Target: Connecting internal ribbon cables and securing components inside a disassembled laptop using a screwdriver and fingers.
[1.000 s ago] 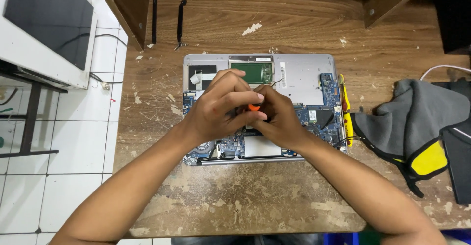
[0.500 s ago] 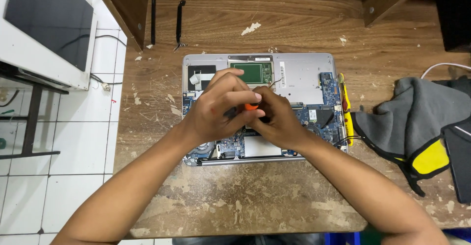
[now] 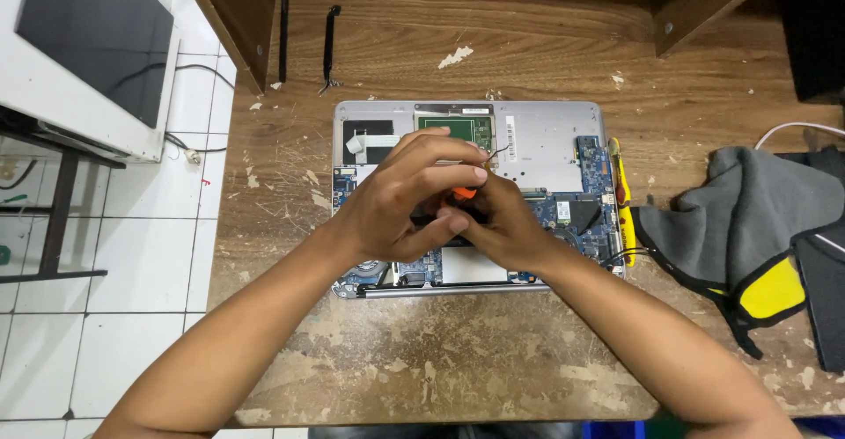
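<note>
An opened silver laptop [image 3: 546,135] lies bottom-up on the worn wooden desk [image 3: 493,351], its blue circuit boards and a green module [image 3: 453,127] exposed. Both my hands meet over its middle. My left hand [image 3: 405,201] curls its fingers around a small orange-handled tool [image 3: 464,193], only a bit of which shows. My right hand [image 3: 497,223] sits just under and right of it, fingers closed on the same spot. What lies beneath the hands is hidden.
A yellow pry tool [image 3: 623,201] lies along the laptop's right edge. A grey and yellow cloth [image 3: 748,228] sits at the right. Two black tools [image 3: 327,47] rest at the back left. A white monitor [image 3: 79,52] stands left, over tiled floor.
Both hands stay over the laptop's middle; the left fingers have shifted slightly around the orange tool. The laptop has not moved.
</note>
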